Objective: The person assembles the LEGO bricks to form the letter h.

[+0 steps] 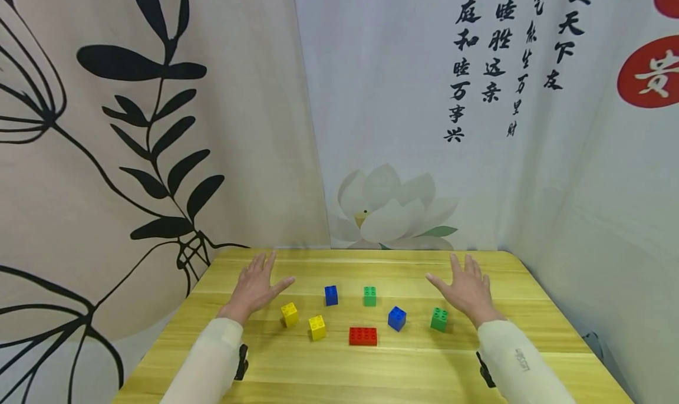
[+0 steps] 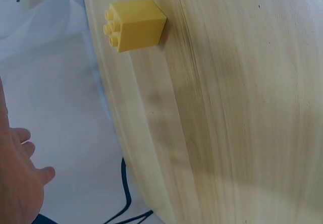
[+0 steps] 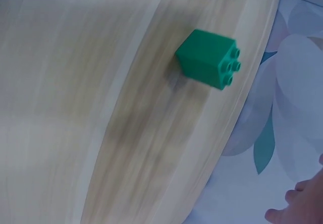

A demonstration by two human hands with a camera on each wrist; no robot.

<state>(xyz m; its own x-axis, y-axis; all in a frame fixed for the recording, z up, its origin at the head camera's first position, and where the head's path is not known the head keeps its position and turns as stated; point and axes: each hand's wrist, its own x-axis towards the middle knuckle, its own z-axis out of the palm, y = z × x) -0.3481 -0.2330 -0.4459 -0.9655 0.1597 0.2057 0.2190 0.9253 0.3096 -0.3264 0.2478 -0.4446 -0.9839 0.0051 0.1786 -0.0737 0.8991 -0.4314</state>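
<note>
My left hand (image 1: 255, 288) is held over the left side of the table with fingers straight and thumb spread, holding nothing. Nearest to it stands a yellow brick (image 1: 289, 314), also seen in the left wrist view as a studded yellow block (image 2: 137, 26). A second yellow brick (image 1: 317, 328) lies a little nearer and to the right. On the other side, my right hand (image 1: 468, 292) is likewise spread and holds nothing. Close to its left is a green brick (image 1: 439, 319), which the right wrist view shows as a green block (image 3: 206, 58).
Between the hands, a blue brick (image 1: 331, 295) and a green brick (image 1: 369, 296) stand farther back. Nearer are another blue brick (image 1: 396, 318) and a longer red brick (image 1: 363, 336). The wooden table (image 1: 339, 380) ends at a printed curtain (image 1: 254, 127) behind.
</note>
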